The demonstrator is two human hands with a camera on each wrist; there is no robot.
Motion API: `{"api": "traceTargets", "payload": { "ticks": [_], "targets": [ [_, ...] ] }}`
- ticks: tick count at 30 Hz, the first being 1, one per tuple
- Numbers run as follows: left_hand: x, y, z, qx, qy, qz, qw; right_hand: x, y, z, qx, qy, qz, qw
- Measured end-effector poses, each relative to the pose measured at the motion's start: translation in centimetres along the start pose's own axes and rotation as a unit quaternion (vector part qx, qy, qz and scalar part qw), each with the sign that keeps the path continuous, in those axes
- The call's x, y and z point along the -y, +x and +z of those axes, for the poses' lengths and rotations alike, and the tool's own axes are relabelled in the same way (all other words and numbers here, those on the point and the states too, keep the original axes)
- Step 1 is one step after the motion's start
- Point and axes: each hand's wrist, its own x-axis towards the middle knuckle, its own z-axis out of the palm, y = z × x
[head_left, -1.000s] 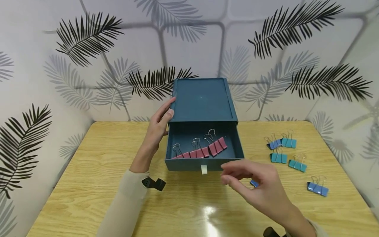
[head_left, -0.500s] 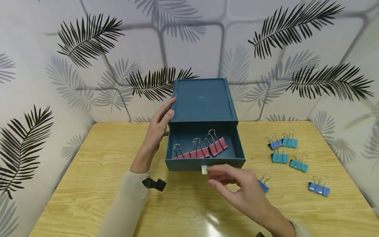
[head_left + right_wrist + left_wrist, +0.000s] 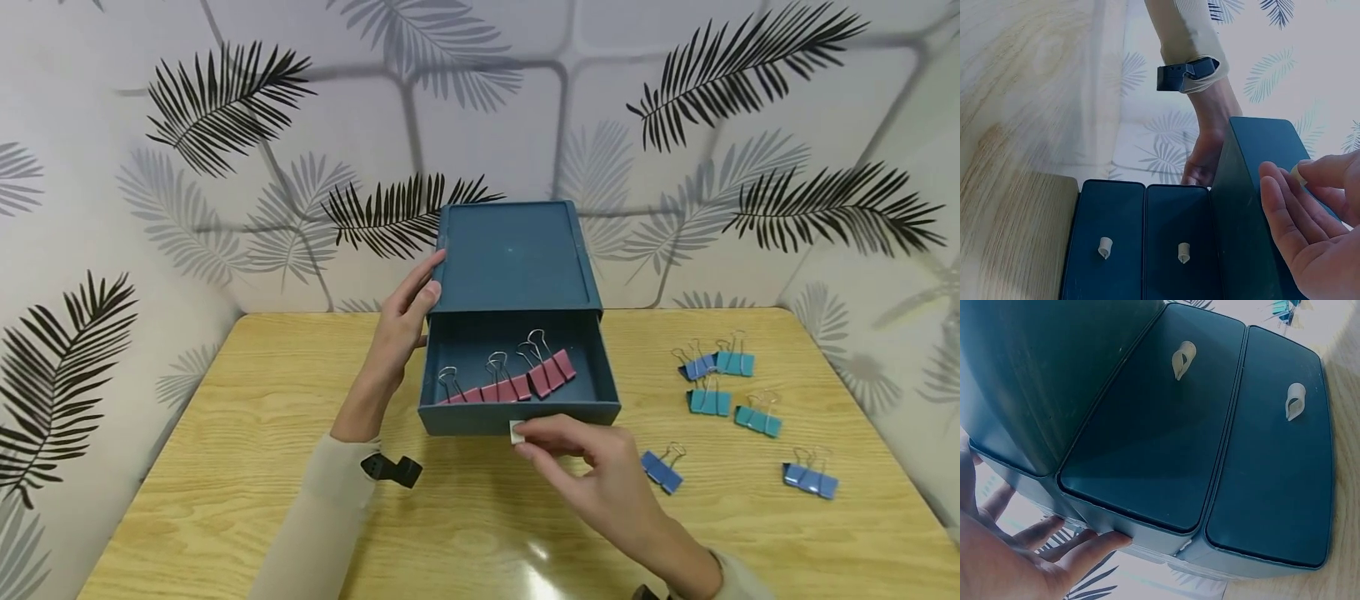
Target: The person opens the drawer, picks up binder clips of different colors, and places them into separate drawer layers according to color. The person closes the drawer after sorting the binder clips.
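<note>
We see right hand (image 3: pixel 592 467) moved left since earlier frame, from near drawer's front right corner to white tab (image 3: pixel 516 432) midway along drawer front. Thumb and fingertips pinch tab, gap closed. Left hand (image 3: pixel 393 342) rests against cabinet's left side, fingers extended, none curled round anything. We see cabinet (image 3: pixel 513 258) at surface's back edge, midway between corners; top drawer (image 3: pixel 450 419) out, pink clips (image 3: pixel 551 373) inside. Teal clips (image 3: pixel 708 402) and blue clips (image 3: pixel 662 472) lie toward surface's right edge.
</note>
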Motion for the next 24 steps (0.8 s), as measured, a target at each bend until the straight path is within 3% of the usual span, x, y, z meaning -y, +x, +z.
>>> {"api": "traceTargets", "payload": {
  "ticks": [14, 24],
  "targets": [
    [0.0, 0.1, 0.0, -0.004, -0.003, -0.001, 1.0000, -1.1, 2.1, -0.3, -0.006, 0.016, 0.018, 0.9997],
    [0.0, -0.1, -0.2, -0.001, 0.004, 0.001, 1.0000, -2.7, 4.2, -0.3, -0.019, 0.026, 0.001, 0.9995]
  ]
}}
